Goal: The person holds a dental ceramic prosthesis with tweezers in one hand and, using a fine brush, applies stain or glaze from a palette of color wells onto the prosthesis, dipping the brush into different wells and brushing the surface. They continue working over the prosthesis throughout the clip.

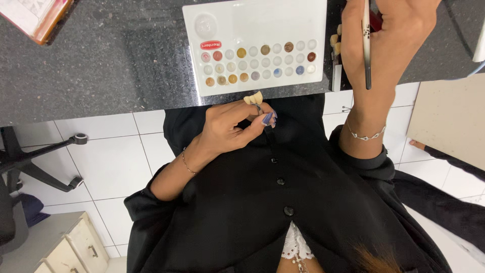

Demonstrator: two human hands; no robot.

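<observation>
Left hand (230, 129) pinches a small cream tooth bridge (253, 98) at the countertop's (101, 65) front edge; right hand (389, 35) grips a thin brush (367, 45) beside the white palette (252, 20).

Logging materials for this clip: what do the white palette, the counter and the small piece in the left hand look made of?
Palette: glossy white, moulded wells, likely glazed ceramic or plastic. Counter: dark speckled polished stone, granite-like. Small piece in the left hand: cream, tooth-shaped, possibly dental ceramic.
</observation>
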